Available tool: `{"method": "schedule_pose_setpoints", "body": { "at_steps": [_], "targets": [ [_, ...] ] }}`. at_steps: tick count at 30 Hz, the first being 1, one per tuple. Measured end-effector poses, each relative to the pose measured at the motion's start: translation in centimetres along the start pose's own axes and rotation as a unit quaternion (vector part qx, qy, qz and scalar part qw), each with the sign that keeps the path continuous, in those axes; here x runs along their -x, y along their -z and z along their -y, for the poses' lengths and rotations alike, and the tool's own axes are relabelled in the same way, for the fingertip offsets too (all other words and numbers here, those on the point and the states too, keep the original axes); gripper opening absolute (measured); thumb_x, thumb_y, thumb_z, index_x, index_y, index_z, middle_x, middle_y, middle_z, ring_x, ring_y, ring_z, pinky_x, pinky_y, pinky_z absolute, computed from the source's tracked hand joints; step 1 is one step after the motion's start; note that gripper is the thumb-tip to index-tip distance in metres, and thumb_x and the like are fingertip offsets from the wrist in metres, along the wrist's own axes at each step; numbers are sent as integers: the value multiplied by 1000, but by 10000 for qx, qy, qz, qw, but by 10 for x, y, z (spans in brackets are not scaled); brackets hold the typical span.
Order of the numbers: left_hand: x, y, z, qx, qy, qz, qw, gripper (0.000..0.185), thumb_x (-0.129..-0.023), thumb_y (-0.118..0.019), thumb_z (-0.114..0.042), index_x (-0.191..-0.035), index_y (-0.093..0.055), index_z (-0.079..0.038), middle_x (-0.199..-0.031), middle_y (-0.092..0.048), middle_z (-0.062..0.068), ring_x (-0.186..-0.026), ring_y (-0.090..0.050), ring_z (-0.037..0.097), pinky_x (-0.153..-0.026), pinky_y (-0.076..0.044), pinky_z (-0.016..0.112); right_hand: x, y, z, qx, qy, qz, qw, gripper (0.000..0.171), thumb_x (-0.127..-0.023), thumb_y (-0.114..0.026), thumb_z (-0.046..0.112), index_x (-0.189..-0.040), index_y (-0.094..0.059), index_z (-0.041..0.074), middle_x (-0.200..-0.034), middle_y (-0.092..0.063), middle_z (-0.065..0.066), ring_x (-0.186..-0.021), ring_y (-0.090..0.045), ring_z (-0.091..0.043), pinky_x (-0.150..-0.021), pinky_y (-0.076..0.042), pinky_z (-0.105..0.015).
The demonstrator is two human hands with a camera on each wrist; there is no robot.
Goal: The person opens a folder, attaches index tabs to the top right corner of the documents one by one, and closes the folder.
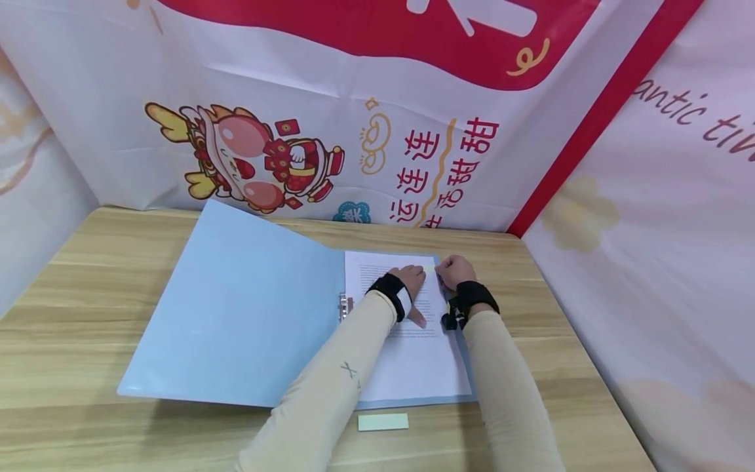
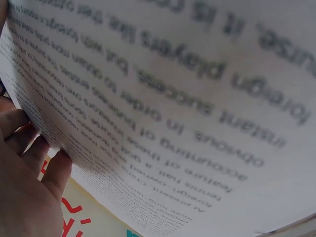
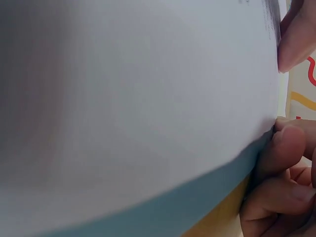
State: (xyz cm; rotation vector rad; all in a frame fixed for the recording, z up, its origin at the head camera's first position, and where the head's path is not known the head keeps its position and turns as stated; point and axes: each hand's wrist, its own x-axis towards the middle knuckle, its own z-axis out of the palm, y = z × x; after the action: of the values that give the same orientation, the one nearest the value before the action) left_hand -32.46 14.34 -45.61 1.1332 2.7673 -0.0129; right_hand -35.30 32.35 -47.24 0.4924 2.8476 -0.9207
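Note:
An open light-blue ring binder point(image 1: 236, 314) lies on the table with printed sheets of paper point(image 1: 413, 367) on its right side. My left hand point(image 1: 409, 282) rests on the upper part of the top sheet, fingers extended; in the left wrist view its fingertips point(image 2: 61, 160) touch the print. A pale yellow-green sticky note point(image 1: 429, 267) is at the sheet's upper right edge, between both hands. My right hand point(image 1: 457, 271) has its fingers curled at that edge, pinching the note's end. The right wrist view shows its thumb and fingers point(image 3: 289, 143) right at the paper's edge.
A pale green sticky note pad point(image 1: 383, 421) lies on the wooden table point(image 1: 59, 328) just below the binder. Metal rings point(image 1: 344, 307) stand at the binder's spine. Printed cloth point(image 1: 330, 78) hangs behind the table and along its sides.

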Motion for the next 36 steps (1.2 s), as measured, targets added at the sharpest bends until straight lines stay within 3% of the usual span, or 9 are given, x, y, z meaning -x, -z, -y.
{"method": "schedule_pose_setpoints", "body": {
  "at_steps": [7, 13, 16, 22, 25, 30, 32, 36],
  "targets": [
    [-1, -2, 0, 48, -32, 74, 10000, 116, -73, -75, -75, -157, -36, -4, -164, -33, 12, -150, -32, 25, -117, -35, 39, -2, 1, -4, -75, 154, 52, 9998, 16, -99, -63, 18, -93, -62, 3, -71, -59, -3, -56, -57, -12, -58, -42, -25],
    [-1, -8, -3, -244, -78, -319, 9992, 106, -70, -78, -74, -146, -52, -5, -149, -51, 12, -137, -48, 24, -105, -48, 35, -4, 2, -2, -286, 26, 203, 9994, 18, -101, -61, 20, -95, -64, 3, -75, -62, -6, -60, -59, -15, -58, -43, -26],
    [4, -5, -8, -407, 32, -331, 9986, 99, -71, -77, -74, -141, -57, -8, -141, -56, 9, -130, -52, 23, -100, -50, 37, -5, 3, -3, -500, -80, 280, 9983, 20, -101, -61, 21, -96, -65, 3, -77, -62, -6, -62, -60, -16, -57, -43, -26],
    [19, 3, -20, -546, 371, -138, 9977, 90, -78, -72, -73, -143, -57, -13, -144, -53, 5, -133, -48, 21, -102, -47, 40, 2, 9, -7, -891, -153, 575, 9942, 25, -102, -60, 27, -102, -65, 2, -81, -62, -5, -65, -61, -15, -56, -45, -25],
    [27, 10, -29, -462, 472, -123, 9977, 81, -82, -72, -68, -141, -59, -15, -144, -54, 5, -131, -50, 20, -101, -47, 39, 10, 15, -9, -1076, -109, 751, 9913, 28, -104, -57, 29, -107, -63, 1, -84, -62, -6, -67, -61, -16, -58, -47, -25],
    [32, 13, -43, -32, 612, -373, 9974, 65, -90, -70, -59, -137, -61, -15, -137, -59, 5, -125, -56, 21, -96, -51, 42, 24, 28, -13, -1383, -10, 1021, 9851, 29, -107, -53, 30, -106, -60, 2, -82, -61, -4, -66, -61, -14, -59, -48, -25],
    [33, 9, -48, 196, 758, -483, 9958, 65, -91, -69, -59, -138, -61, -15, -135, -60, 6, -121, -58, 22, -91, -53, 43, 30, 33, -14, -1516, 71, 1127, 9820, 29, -107, -53, 30, -104, -59, 1, -80, -62, -3, -64, -60, -12, -59, -48, -25],
    [48, 9, -61, 588, 1209, -354, 9903, 74, -89, -66, -66, -138, -60, -11, -128, -60, 9, -111, -59, 23, -81, -56, 43, 44, 44, -15, -1671, 100, 1346, 9767, 32, -107, -52, 33, -108, -58, 1, -80, -63, -3, -66, -60, -13, -63, -48, -27]
  ]
}}
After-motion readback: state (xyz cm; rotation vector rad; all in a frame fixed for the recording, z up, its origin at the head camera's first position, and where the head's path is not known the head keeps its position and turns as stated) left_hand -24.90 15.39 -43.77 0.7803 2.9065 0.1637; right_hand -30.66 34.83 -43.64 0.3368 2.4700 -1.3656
